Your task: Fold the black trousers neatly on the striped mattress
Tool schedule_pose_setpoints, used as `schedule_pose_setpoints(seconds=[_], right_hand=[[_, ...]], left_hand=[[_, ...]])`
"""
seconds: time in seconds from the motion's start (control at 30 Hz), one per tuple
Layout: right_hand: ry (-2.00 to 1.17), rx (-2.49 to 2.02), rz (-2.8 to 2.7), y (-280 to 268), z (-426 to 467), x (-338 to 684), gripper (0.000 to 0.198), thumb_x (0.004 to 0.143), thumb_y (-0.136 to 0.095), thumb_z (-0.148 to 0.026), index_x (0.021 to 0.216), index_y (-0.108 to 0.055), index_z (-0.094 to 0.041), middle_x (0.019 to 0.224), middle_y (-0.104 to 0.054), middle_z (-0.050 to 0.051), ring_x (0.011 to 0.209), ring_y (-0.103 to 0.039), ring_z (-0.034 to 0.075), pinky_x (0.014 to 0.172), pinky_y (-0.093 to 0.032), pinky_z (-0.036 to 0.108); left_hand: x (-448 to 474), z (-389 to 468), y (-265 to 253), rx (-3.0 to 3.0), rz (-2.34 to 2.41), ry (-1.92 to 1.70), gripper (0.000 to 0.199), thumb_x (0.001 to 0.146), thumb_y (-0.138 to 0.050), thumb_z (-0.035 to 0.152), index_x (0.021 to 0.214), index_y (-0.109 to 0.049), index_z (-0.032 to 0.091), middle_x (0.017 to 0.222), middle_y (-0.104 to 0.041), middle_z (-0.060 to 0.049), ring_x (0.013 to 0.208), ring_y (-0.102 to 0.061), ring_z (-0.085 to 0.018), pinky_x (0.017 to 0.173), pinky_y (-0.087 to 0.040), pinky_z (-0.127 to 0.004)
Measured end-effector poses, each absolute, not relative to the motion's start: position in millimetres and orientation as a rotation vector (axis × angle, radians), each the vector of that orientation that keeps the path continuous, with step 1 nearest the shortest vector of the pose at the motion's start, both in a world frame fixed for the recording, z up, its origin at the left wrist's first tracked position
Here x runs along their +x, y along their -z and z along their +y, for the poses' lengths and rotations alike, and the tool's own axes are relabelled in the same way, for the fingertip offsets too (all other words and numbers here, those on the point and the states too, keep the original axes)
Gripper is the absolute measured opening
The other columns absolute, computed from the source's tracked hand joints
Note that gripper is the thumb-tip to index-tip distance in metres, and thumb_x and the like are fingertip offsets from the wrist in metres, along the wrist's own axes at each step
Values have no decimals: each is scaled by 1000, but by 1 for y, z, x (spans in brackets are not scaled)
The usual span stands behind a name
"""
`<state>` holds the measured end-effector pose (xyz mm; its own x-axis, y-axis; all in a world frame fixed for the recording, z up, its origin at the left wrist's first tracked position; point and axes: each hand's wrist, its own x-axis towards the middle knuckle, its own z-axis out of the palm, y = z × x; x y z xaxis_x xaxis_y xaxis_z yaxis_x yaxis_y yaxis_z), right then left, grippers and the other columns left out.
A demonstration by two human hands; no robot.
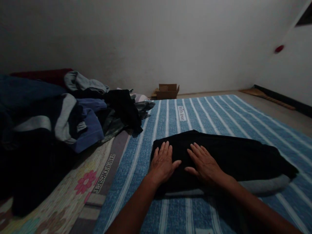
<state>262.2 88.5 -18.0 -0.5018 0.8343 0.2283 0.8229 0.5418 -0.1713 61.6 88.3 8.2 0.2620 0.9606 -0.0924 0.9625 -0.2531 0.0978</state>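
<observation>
A black garment with a grey strip along its near edge [239, 156] lies folded into a long shape on the blue striped sheet [136, 182]. My left hand [162, 164] rests flat on its left end, thumb out to the right. To the right of it, my right hand [203, 164] presses flat on the same cloth, fingers spread and pointing away from me. Both palms touch the cloth and neither hand grips it. Which kind of garment it is, I cannot tell.
On the left is a heap of loose clothes [90, 120], dark, blue and grey, on a flowered mat [70, 185]. An open cardboard box [168, 92] stands by the back wall [156, 45]. A brown mat [265, 97] lies on the floor at the far right.
</observation>
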Motion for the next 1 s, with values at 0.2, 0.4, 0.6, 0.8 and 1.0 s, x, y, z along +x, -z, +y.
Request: schedule_pose_setpoints(seconds=[0.2,0.4,0.6,0.8,1.0], right_hand=[[-148,-1495,-2553,23,92,266,81,86,-34,-67,139,-40,-6,147,-31,20,139,-21,32,112,-19,47],[-229,-1532,-2582,15,91,265,85,86,-30,-70,141,-38,-6,149,-27,20,139,-18,32,113,-17,48],[-251,-1525,-2593,14,91,265,85,86,-29,-70,140,-39,-6,148,-27,21,139,-18,32,113,-17,48],[-176,-1515,-2561,12,88,263,80,85,-37,-68,139,-42,-9,147,-30,20,138,-22,33,111,-21,50],[-1,-1401,-2483,10,71,258,70,88,-41,-61,136,-46,-10,147,-33,18,139,-20,31,113,-17,50]], left_hand=[[60,93,-1,2384,1832,82,71,91,-31,56,145,-27,9,154,-15,-14,143,-8,-27,113,-15,-48],[63,92,-3,2370,1838,134,75,90,-31,59,145,-28,8,154,-15,-15,143,-7,-28,114,-14,-48],[71,70,-15,2433,1651,114,62,95,-23,49,144,-30,10,154,-18,-12,143,-11,-24,114,-16,-46],[70,71,-14,2407,1600,164,65,94,-24,53,144,-29,12,154,-16,-12,143,-10,-25,113,-17,-49],[74,73,-14,2379,1643,189,69,92,-27,56,145,-27,11,154,-15,-12,143,-9,-26,114,-16,-49]])
